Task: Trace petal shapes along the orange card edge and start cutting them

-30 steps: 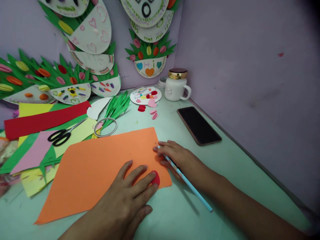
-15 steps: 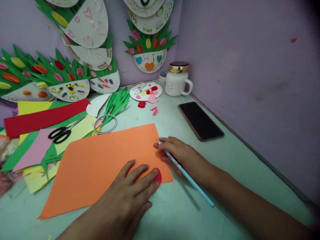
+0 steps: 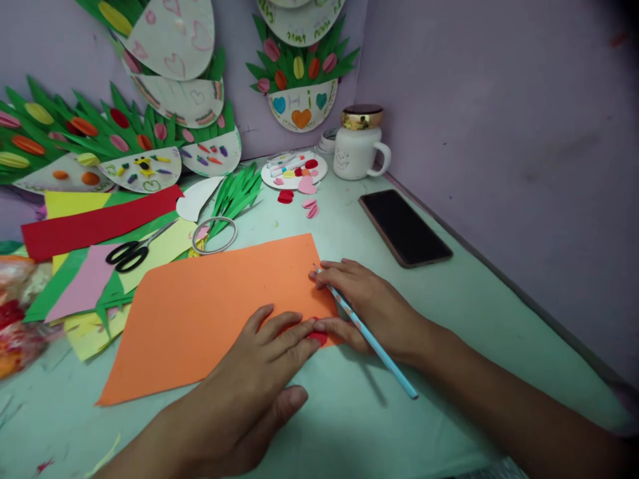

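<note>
An orange sheet [image 3: 200, 319] lies on the pale green table. On its lower right corner is a small red piece [image 3: 319, 337], partly covered by fingertips of both hands. My left hand [image 3: 264, 372] rests palm down with fingers spread, its fingertips on the red piece and the sheet. My right hand [image 3: 364, 303] holds a light blue pencil [image 3: 374, 346] between its fingers, the tip pointing to the sheet's right edge. The right thumb reaches down to the red piece beside the left fingertips.
Black scissors [image 3: 130, 254] and a grey ring [image 3: 214, 235] lie on coloured sheets at left. Further back are a paper plate [image 3: 272, 178] with markers and a white mug [image 3: 355, 154]. A phone [image 3: 405, 227] lies at right. Paper flower crafts hang on the wall.
My right thumb has come down to the red piece, next to the left fingertips. The left thumb has moved out from the fingers. The view has shifted slightly.
</note>
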`<state>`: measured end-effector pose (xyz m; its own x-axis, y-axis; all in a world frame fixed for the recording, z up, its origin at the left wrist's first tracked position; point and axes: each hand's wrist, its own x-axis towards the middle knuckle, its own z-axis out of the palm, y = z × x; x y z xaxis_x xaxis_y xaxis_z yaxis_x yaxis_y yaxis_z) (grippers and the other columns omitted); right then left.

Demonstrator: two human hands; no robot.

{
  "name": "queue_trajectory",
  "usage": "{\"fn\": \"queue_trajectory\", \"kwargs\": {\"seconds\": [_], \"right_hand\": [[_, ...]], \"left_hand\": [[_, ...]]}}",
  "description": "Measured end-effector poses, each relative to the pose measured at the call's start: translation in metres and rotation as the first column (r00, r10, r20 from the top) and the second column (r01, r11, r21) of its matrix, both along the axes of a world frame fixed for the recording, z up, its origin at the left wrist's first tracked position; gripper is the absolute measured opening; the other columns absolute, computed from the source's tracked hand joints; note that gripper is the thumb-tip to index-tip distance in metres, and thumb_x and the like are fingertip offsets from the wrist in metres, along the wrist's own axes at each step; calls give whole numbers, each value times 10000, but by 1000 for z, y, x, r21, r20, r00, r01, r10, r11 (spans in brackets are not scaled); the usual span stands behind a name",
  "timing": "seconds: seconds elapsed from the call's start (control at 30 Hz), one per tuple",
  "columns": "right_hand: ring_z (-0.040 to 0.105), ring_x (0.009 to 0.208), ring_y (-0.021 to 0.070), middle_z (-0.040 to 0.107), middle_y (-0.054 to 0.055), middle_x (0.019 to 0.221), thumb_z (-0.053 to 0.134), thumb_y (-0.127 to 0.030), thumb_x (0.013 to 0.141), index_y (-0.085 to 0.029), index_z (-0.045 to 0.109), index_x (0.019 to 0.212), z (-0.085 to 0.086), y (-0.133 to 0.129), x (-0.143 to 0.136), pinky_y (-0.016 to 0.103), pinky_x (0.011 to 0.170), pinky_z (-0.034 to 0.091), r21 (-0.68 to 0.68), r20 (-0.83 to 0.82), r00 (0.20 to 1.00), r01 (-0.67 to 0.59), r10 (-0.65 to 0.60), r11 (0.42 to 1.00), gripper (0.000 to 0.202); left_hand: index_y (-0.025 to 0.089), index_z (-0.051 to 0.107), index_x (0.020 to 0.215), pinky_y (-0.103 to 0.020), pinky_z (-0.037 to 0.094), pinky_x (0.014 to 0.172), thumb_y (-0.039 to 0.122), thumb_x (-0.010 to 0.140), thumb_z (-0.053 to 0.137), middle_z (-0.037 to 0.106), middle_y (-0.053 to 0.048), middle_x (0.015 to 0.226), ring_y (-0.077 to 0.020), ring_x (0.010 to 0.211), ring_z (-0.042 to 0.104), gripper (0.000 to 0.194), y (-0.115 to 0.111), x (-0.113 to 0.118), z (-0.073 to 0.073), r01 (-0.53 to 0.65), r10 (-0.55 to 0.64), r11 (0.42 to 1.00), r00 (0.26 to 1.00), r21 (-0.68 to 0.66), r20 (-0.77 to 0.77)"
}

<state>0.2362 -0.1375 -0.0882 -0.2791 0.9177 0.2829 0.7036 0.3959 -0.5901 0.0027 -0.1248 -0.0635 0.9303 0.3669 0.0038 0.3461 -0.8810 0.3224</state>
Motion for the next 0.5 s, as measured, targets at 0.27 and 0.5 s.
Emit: {"fn": "queue_trajectory", "kwargs": {"seconds": [0.27, 0.5], "right_hand": [[576, 1047, 269, 646, 121, 1119, 700, -317, 768, -173, 568, 1070, -4, 1, 2, 425, 920, 451, 36, 25, 1000, -11, 10, 999, 360], [577, 1065, 270, 649, 126, 1119, 709, -293, 766, -172, 561, 1067, -3, 0, 2, 433, 932, 440, 27, 8, 1000, -13, 13, 1000, 357]], "left_hand": [[251, 376, 1417, -462, 194, 1137, 293, 999, 331, 477, -19, 1431, -203, 1331, 377, 422, 13, -3, -4, 21, -20, 998, 1000, -63, 11], [211, 369, 1427, -478, 193, 1137, 266, 975, 404, 465, -38, 1439, -226, 1322, 386, 456, 15, -4, -7, 84, -81, 995, 995, 48, -64]]}}
